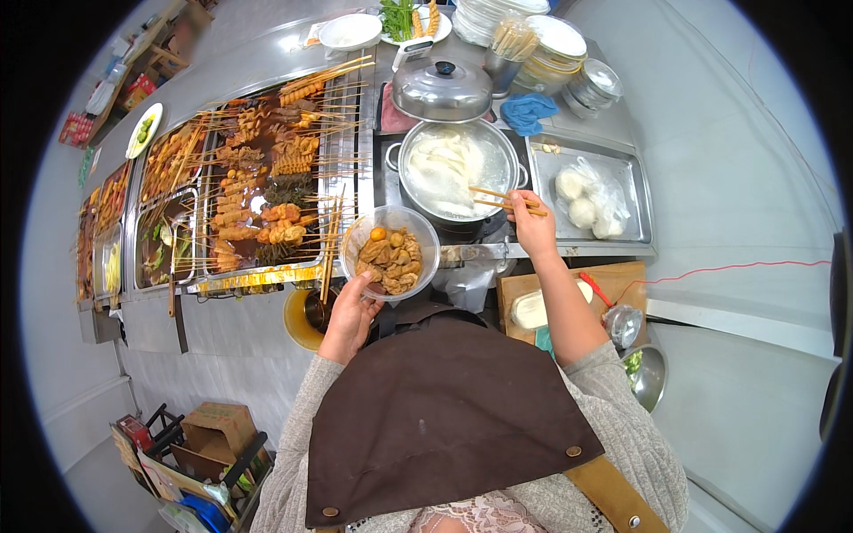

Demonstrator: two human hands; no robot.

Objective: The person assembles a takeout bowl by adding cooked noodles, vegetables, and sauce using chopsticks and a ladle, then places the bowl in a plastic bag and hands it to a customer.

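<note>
My left hand (pixel 353 313) grips the rim of a clear plastic bowl (pixel 426 251) holding brown braised pieces of food (pixel 392 262) and a couple of small round orange-brown ones. The bowl is held at the counter's front edge, left of a steaming pot. In my right hand (pixel 533 222) is a pair of wooden chopsticks (pixel 508 200), fingers closed around them. Their tips reach over the right side of the metal pot (pixel 520 153) and into its pale, steamy contents (pixel 442 169). Steam partly hides what lies in the pot.
Left, metal trays (pixel 267 169) hold many skewers in dark broth, sticks jutting toward me. Behind the pot rests a domed lid (pixel 442 89). A tray (pixel 635 151) with bagged white dough balls (pixel 577 197) sits right. Below are a wooden board (pixel 635 277) and a yellow bucket (pixel 298 320).
</note>
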